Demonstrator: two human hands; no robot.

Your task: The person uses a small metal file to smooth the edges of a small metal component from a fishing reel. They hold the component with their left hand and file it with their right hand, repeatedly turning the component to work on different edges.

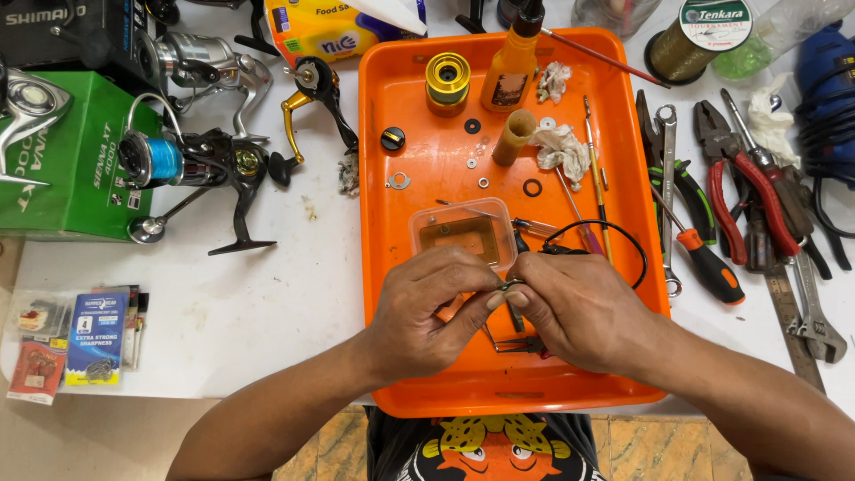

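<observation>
Far out to the left of the left hand [426,312], near the table's edge: small flat tackle packets [37,356], red-printed, and just beside them a blue card packet [96,337] with a white label band. Above those, well up and left of the hand: a green box [80,169], rectangular, white lettering down its side, carrying a fishing reel with blue line [191,165]. Further up, toward the top edge, a yellow packet [325,31] with a blue oval mark.

Left hand curled over the near part of the orange tray [392,178], thumb and forefinger pinched shut on a small metal part [509,287]. Right hand [579,312] pressed close against it, fingertips meeting the left's, likewise pinched on the same part; exact shape of the part not readable between the fingers. Part held just above the tray floor, right where the two hands meet.

Directly beyond the knuckles, touching distance: a clear square plastic tub [463,233] with brownish liquid. Beyond that, higher in the tray: a gold spool [447,82] and an amber oil bottle [511,67] with a dark label. Just past the right hand's knuckles, a black wire loop [614,233].

Right of the right hand, off the tray: a screwdriver with orange-and-black handle [712,265], red-handled pliers [744,191], an adjustable wrench [815,321]. Far up and right, a round line spool [699,36] with a green-and-white label.
</observation>
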